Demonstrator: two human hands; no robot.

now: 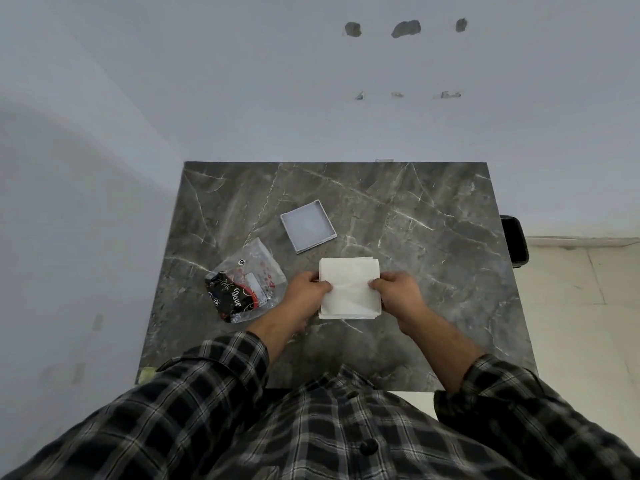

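Observation:
A white folded sheet of tissue paper [349,289] lies near the middle of the grey marble table [433,237]. My left hand [306,292] pinches its left edge and my right hand [394,292] pinches its right edge, with fingers curled onto the paper. What lies under the paper is hidden. A shallow white box lid [308,226] lies open side up just beyond the paper. A clear plastic bag [246,282] with a dark "Dove" wrapper inside lies left of my left hand.
White walls stand behind and left of the table. A black bin [516,244] sits beside the table's right edge on a pale tiled floor. A scrap of yellowish tape [147,374] is stuck at the table's near left corner.

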